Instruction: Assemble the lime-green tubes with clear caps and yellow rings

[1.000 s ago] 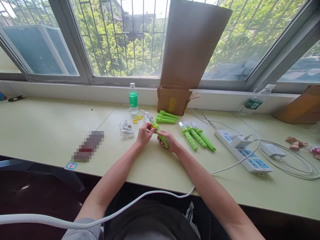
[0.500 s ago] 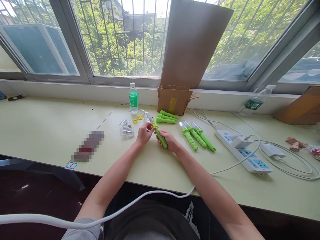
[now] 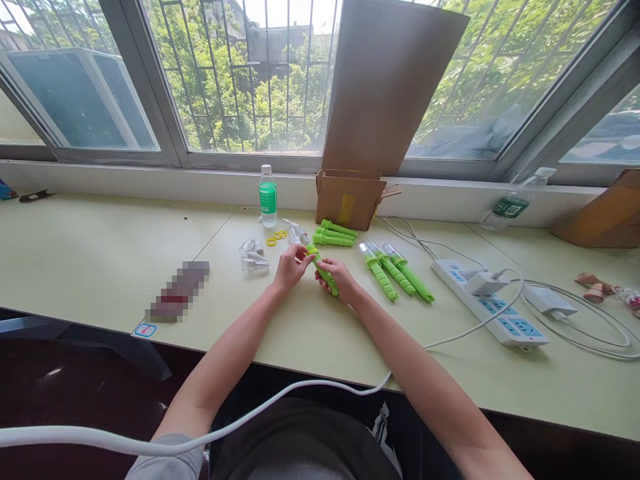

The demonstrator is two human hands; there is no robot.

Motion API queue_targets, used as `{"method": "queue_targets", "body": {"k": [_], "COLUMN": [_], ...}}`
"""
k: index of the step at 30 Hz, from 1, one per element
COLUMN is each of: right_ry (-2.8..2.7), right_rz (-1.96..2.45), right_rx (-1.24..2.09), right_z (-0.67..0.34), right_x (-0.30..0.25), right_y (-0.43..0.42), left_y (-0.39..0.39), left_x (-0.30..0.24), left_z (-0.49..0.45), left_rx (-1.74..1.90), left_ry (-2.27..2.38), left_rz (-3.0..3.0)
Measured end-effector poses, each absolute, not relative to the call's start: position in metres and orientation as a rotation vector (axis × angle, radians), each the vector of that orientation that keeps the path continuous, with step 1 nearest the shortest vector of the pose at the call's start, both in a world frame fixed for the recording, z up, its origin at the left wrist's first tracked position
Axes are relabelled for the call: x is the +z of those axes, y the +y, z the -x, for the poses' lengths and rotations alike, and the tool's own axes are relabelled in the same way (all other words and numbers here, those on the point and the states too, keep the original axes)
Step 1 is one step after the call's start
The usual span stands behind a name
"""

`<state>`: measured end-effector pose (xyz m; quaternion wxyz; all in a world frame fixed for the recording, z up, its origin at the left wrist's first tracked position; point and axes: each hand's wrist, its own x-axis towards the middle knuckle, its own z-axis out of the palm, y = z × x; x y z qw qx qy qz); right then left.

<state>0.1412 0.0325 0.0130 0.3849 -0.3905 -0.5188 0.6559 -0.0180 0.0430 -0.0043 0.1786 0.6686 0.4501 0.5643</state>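
Over the table, my right hand (image 3: 339, 279) wraps round the lower part of a green ribbed plastic handle (image 3: 327, 275). My left hand (image 3: 293, 265) is closed at its upper end, thumb and fingers pinching near a yellow band there. Just beyond the left fingers lie clear plastic caps (image 3: 296, 230), partly hidden. More clear caps (image 3: 255, 255) rest to the left, with several yellow rings (image 3: 276, 237) behind them. Green handles (image 3: 334, 236) lie beyond my hands. To the right are 3 green handles with clear caps fitted (image 3: 397, 272).
A water bottle (image 3: 268, 197) and a cardboard box (image 3: 347, 200) stand by the window ledge. On the right lies a power strip (image 3: 487, 303) with chargers and loose cables. A white cable (image 3: 280, 399) crosses in front of my body. A blurred patch (image 3: 180, 291) lies left.
The green handle and both hands have shifted very slightly, with the handle's lower end a little to the right. Both hands keep their hold.
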Motion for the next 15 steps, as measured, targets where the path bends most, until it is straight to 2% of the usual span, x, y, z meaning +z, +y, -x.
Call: {"method": "queue_targets", "body": {"k": [15], "right_ry": [-1.243], "right_rz": [0.988], "right_rx": [1.728], "right_z": [-0.1412], "right_x": [0.0144], "right_y": [0.0336], "left_y": [0.0414], "left_x": [-0.0045], "left_z": [0.0173], "left_rx": [1.616], "left_ry": [1.265], "left_rz": [-1.959]}}
